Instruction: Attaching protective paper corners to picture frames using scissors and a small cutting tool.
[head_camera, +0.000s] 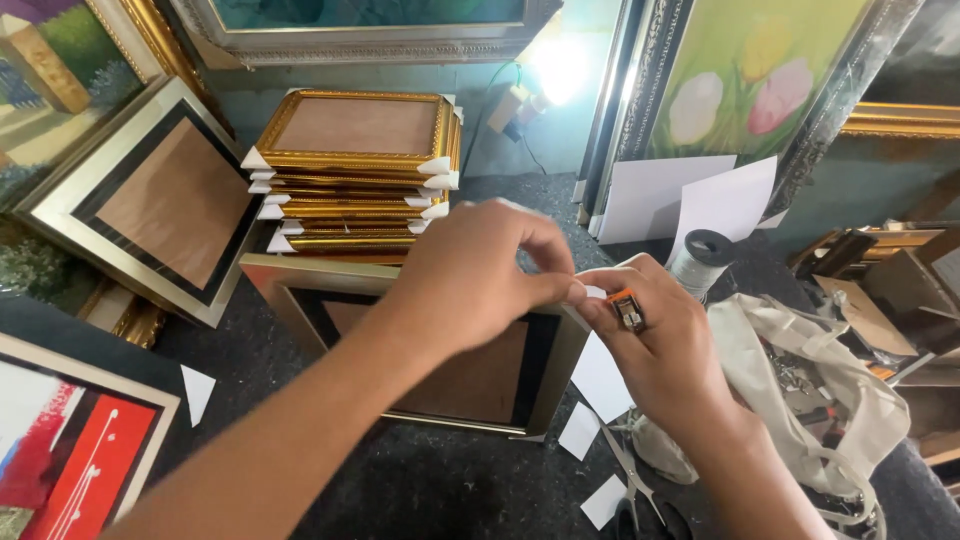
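The thing you're working on is the silver-gold frame (420, 330) lying face-down at the centre of the picture, brown backing up, black inner border showing. Both your hands meet over its upper right corner. Your left hand (470, 280) is pinched nearly closed, thumb and forefinger gripping the edge of a white paper corner piece (598, 372) that hangs down off that corner. Your right hand (655, 350) is curled mostly shut too, fingertips on the same paper and a small orange-and-metal tool (627, 310) tucked between the fingers; can't tell exactly what it is, looks like a little cutter or stapler.

My take on doing this bit well: keep the paper pulled snug against the corner with the left pinch so it doesn't wrinkle, and keep the tool's business end pointed away from your left fingertips, since they're basically touching.

Further out: loose white paper scraps (580, 430) and scissors (640, 495) sit lower centre, just below the frame. A stack of gold frames (355, 175) with white corners already on is upper centre-left. A roll of tape or cord (702, 260) stands right of your hands, beside a beige cloth bag (820, 390). Another face-down frame (160, 200) leans at the left.
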